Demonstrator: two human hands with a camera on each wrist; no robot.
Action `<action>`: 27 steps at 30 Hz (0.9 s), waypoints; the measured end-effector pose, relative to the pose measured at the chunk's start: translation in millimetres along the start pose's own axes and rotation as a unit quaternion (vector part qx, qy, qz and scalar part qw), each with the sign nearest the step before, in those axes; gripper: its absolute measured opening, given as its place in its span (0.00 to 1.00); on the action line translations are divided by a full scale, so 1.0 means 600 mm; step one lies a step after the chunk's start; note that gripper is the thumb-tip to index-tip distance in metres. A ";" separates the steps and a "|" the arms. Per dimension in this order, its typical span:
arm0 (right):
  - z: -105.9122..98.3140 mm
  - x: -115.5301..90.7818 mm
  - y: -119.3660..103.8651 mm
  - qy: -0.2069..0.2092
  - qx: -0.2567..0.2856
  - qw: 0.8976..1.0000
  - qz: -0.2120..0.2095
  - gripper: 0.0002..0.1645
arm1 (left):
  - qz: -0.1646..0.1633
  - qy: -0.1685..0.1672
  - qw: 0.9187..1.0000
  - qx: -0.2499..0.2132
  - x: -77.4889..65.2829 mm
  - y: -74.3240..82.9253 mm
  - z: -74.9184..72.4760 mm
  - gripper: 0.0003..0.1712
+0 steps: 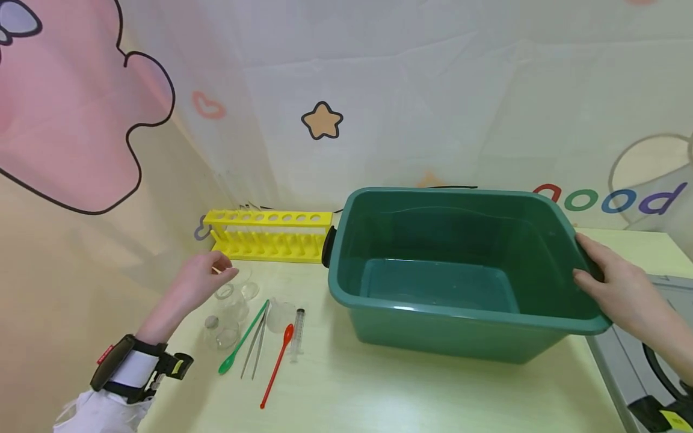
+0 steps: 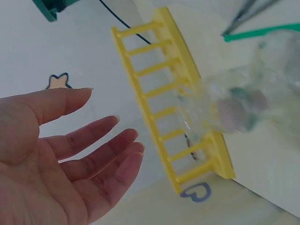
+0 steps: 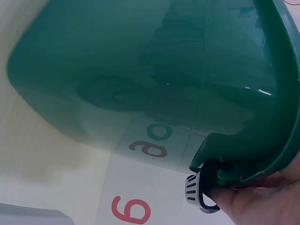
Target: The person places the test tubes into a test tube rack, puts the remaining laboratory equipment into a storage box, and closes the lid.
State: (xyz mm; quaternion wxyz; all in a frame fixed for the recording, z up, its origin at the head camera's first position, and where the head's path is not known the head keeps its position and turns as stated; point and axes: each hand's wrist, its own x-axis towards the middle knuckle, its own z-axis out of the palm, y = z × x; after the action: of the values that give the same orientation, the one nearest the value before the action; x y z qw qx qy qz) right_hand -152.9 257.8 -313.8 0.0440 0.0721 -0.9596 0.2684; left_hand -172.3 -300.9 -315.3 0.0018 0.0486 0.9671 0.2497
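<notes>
A large green plastic bin (image 1: 433, 328) stands at the middle right, nothing visible inside it. My right hand (image 1: 630, 291) holds its right end, thumb over the rim and fingers around the black-and-grey handle clip (image 3: 192, 190) in the right wrist view. My left hand (image 1: 203, 276) hovers above the clear glassware (image 1: 233, 307) at the left, fingers loosely bent. In the left wrist view that left hand (image 2: 79, 159) has nothing between thumb and fingers. Behind it is a yellow test tube rack (image 1: 271, 255).
On the table before the bin lie a green spoon (image 1: 243, 338), metal tweezers (image 1: 258, 340), a red spoon (image 1: 278, 361) and a syringe (image 1: 297, 334). A patterned cloth (image 1: 433, 108) hangs behind. A grey appliance-like surface (image 1: 622, 361) adjoins the table's right edge.
</notes>
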 end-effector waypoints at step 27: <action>0.002 0.006 0.016 -0.007 0.002 1.000 0.009 0.38 | -0.054 -0.048 0.997 0.033 0.004 -0.058 0.036 0.24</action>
State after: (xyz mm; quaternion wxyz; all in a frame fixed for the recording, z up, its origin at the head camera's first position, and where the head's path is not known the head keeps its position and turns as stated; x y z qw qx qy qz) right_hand -157.8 264.8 -319.3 0.0344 0.0652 -0.9599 0.2703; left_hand -177.5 -320.7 -351.0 0.0604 0.0081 0.9748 0.2144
